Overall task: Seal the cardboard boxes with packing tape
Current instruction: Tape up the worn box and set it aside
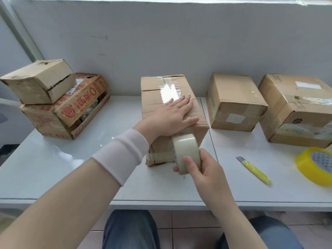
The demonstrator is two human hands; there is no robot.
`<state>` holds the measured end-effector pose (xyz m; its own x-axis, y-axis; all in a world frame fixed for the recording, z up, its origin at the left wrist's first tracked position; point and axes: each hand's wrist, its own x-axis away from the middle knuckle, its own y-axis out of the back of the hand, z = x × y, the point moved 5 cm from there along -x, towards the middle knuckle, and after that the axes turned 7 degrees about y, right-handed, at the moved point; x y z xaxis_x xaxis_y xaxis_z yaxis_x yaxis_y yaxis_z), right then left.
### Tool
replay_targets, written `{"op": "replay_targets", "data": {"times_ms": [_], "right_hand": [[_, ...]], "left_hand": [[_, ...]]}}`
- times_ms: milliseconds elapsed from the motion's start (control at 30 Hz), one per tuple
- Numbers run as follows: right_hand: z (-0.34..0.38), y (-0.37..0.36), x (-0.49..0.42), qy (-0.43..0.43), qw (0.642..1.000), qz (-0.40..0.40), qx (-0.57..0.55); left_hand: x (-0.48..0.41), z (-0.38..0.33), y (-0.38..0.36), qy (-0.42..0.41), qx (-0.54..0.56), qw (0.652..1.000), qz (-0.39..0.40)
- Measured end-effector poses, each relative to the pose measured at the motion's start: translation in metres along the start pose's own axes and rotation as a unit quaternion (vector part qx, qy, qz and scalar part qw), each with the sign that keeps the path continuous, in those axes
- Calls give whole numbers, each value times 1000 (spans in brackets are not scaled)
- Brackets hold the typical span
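A tall brown cardboard box [154,90] stands in the middle of the white table, with a shiny strip of clear tape running along its top toward me. My left hand [170,117] lies flat on the box top, fingers spread, pressing the tape down. My right hand [201,169] grips a roll of clear packing tape [186,150] held against the box's near face, just below the top edge.
Two worn boxes [59,112] are stacked at the left. Two more boxes [235,103] [294,112] sit at the right. A yellow utility knife [255,170] and a yellow tape roll [316,166] lie at the right front. A white wall stands behind the table [53,164].
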<state>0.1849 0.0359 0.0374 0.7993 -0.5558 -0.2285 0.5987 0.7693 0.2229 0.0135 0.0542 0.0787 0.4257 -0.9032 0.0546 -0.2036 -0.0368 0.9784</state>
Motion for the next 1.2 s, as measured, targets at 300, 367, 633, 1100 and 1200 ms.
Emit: {"op": "replay_targets", "data": {"times_ms": [300, 367, 633, 1100, 1200], "right_hand": [[-41, -22, 16, -132, 991, 0, -35], [-48, -28, 19, -135, 990, 15, -44], [-57, -26, 20, -130, 986, 0, -100], [-140, 160, 7, -209, 824, -147, 506], [-144, 161, 5, -194, 836, -159, 487]], "left_hand": [[53, -3, 31, 2, 212, 924, -319], [101, 0, 21, 21, 318, 821, -473], [118, -4, -73, 199, 542, 771, -270], [99, -4, -88, 212, 613, 707, -282], [99, -3, -88, 212, 610, 708, -286]]}}
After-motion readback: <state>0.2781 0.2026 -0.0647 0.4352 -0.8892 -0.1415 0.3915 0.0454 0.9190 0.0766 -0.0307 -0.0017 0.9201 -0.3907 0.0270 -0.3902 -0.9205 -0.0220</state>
